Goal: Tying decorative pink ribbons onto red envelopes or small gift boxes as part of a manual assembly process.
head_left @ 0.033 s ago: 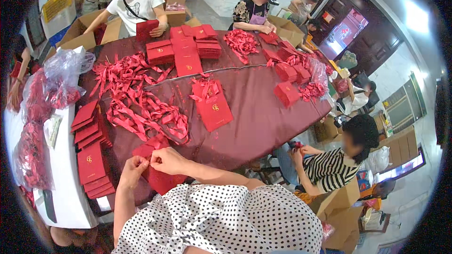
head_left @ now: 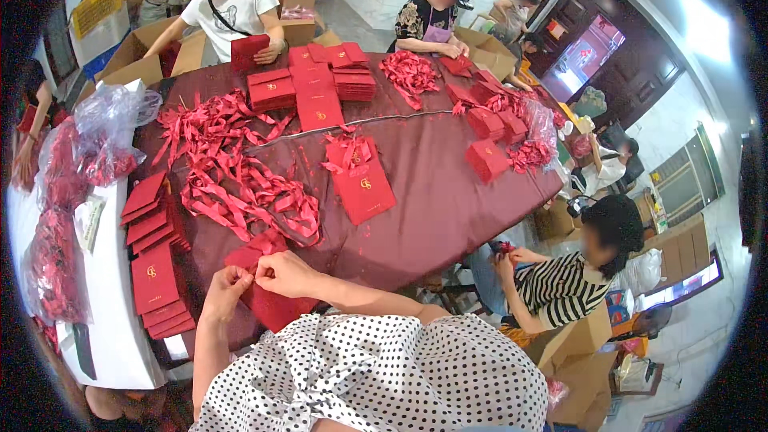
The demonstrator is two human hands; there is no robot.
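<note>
A red envelope (head_left: pixel 276 308) lies at the table's near edge, right in front of me. Over it, my left hand (head_left: pixel 227 288) and my right hand (head_left: pixel 286 275) meet with their fingertips pinched close together. Whatever the fingers hold is too small to make out. Just beyond my hands, a heap of loose red ribbons (head_left: pixel 248 200) spreads over the table. Left of my left hand stand stacks of red envelopes (head_left: pixel 154 276) with gold print. Farther off lies another red envelope (head_left: pixel 364 188) with ribbon pieces on its upper part.
The table (head_left: pixel 432 192) has a dark red cover. More envelope stacks (head_left: pixel 272 90) and a ribbon pile (head_left: pixel 410 74) lie on its far side. Plastic bags of red items (head_left: pixel 56 260) rest on a white surface at left. A co-worker in stripes (head_left: pixel 564 292) sits at right; others work around the table.
</note>
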